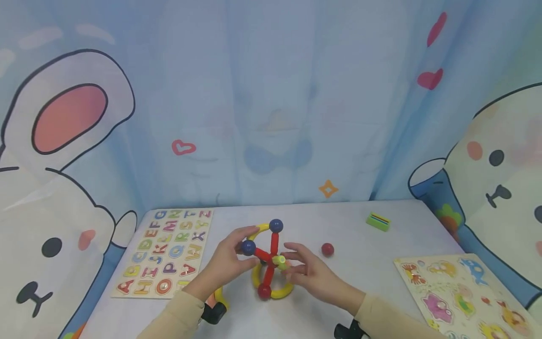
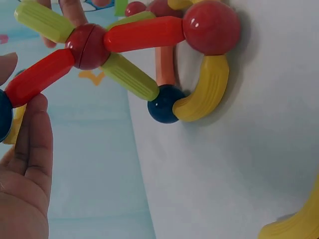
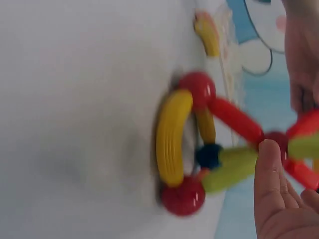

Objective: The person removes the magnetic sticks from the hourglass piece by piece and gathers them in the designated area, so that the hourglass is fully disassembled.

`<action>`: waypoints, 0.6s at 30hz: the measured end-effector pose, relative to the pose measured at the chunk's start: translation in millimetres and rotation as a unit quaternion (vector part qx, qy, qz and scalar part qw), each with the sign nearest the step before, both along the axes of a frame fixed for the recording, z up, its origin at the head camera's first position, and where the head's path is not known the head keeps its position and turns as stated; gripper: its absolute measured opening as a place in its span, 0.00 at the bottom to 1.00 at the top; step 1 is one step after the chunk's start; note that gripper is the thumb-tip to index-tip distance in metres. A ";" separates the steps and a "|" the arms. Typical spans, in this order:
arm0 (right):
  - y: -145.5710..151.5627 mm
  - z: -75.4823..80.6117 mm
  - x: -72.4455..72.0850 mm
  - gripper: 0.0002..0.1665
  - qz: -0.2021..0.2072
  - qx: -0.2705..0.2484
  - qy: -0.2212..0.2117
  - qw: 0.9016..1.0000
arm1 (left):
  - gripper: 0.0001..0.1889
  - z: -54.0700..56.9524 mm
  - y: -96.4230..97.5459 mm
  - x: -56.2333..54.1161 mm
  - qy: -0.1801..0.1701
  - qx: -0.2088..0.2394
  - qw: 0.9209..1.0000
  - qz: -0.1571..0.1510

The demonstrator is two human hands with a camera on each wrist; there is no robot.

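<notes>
A magnetic stick-and-ball model (image 1: 269, 269) stands on the table between both hands. Curved yellow sticks and balls form its base; straight red and green sticks meet at a red ball (image 2: 88, 46). Higher up, a curved yellow stick joins two blue balls. My left hand (image 1: 232, 254) holds the upper left of the model, thumb and fingers about the blue ball (image 1: 248, 247) and its red stick (image 2: 40, 77). From the right, my right hand (image 1: 313, 273) reaches to the middle with fairly straight fingers; one fingertip (image 3: 269, 154) overlaps the central ball in the right wrist view.
A loose red ball (image 1: 328, 250) lies right of the model, a green block with stripes (image 1: 378, 221) farther back. An alphabet puzzle board (image 1: 169, 254) is at left, an animal puzzle board (image 1: 466, 296) at right. A curved yellow stick (image 1: 220, 297) lies near my left wrist.
</notes>
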State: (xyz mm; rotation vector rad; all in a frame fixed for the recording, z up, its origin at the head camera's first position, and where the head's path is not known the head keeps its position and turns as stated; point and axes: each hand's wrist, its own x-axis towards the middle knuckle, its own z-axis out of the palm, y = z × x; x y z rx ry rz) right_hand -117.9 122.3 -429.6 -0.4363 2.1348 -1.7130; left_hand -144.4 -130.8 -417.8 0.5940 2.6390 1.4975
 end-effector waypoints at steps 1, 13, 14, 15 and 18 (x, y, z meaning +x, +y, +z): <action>-2.8 -0.6 4.0 0.40 0.002 -0.009 -0.004 1.000 | 0.38 -0.2 -0.2 0.7 0.002 0.001 1.000 0.003; -18.8 -9.8 13.0 0.40 -0.038 -0.052 -0.018 0.998 | 0.39 -1.7 -2.4 6.5 -0.025 0.029 0.999 -0.013; -18.3 -10.4 12.4 0.40 -0.038 -0.051 -0.016 0.998 | 0.39 -1.6 -2.6 6.7 -0.029 0.030 0.999 -0.015; -18.0 -10.7 11.8 0.40 -0.038 -0.048 -0.012 0.998 | 0.40 -1.5 -2.8 6.8 -0.032 0.030 0.999 -0.017; -16.3 -11.7 9.1 0.40 -0.036 -0.038 0.000 0.999 | 0.41 -0.5 -2.7 7.5 -0.045 0.040 0.998 -0.028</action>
